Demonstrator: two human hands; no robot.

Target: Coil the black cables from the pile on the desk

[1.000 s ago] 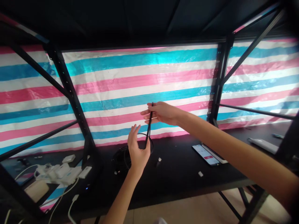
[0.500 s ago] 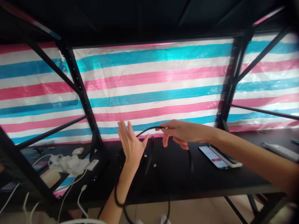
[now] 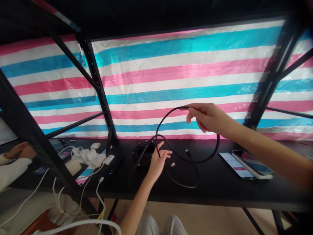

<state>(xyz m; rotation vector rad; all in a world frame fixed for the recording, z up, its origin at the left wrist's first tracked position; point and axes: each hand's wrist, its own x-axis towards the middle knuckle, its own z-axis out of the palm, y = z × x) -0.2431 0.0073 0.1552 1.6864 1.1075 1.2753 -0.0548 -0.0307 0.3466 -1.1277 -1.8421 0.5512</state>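
My right hand (image 3: 204, 117) pinches a black cable (image 3: 168, 113) and holds it up above the black shelf. The cable hangs in a wide loop between my hands, its lower side dipping toward the shelf top. Lower and to the left, my left hand (image 3: 158, 162) is open with fingers apart, and the cable runs against or just past its fingers. Whether it touches the palm is hidden. Behind this hand lies a coil of black cable (image 3: 141, 151). A black cable plug (image 3: 187, 152) rests on the shelf inside the loop, and a small white piece (image 3: 172, 164) lies nearby.
Two phones lie at the right, one with a lit screen (image 3: 236, 166) beside another phone (image 3: 254, 164). White chargers and a power strip (image 3: 91, 156) with white cords are at the left. Black shelf posts (image 3: 97, 75) stand at both sides. Another person's hands (image 3: 21, 151) show far left.
My right hand has risen and moved right with the cable, widening the loop. The loop around my left forearm is gone. My left hand has turned and lowered. The view has shifted left.
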